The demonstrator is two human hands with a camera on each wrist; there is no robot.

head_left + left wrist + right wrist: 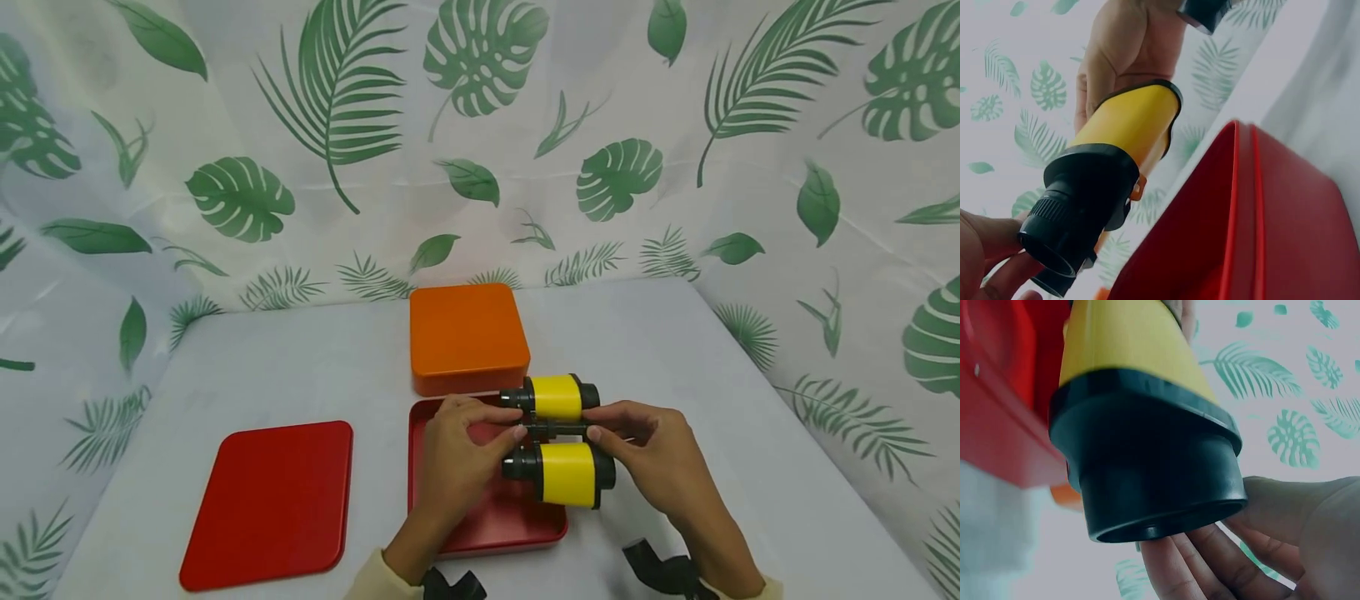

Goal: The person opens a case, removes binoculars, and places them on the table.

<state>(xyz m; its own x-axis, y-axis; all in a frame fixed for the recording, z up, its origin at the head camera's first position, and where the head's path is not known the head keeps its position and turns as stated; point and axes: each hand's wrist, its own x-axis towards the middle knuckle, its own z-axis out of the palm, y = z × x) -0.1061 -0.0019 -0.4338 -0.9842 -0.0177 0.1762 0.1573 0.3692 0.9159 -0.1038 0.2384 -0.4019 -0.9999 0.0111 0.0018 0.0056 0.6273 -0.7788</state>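
Yellow and black binoculars [567,473] are held level above the right part of an open red box [504,547], eyepieces toward the left and large lens ends toward the right. My left hand [459,462] pinches them near the centre bar on the eyepiece side. On the other side my right hand [667,458] pinches the far end of the same bar, thumb and fingers curled. A black eyepiece [1054,231] fills the lower left of the left wrist view. One wide black lens barrel [1163,494] dominates the right wrist view, partly hiding the right fingers.
Behind the red box stands an orange box [468,333]. A flat red lid [270,504] lies to the left on the white table [645,342]. Leaf-patterned cloth [465,179] hangs at the back and sides. Black straps [663,571] show at the wrists.
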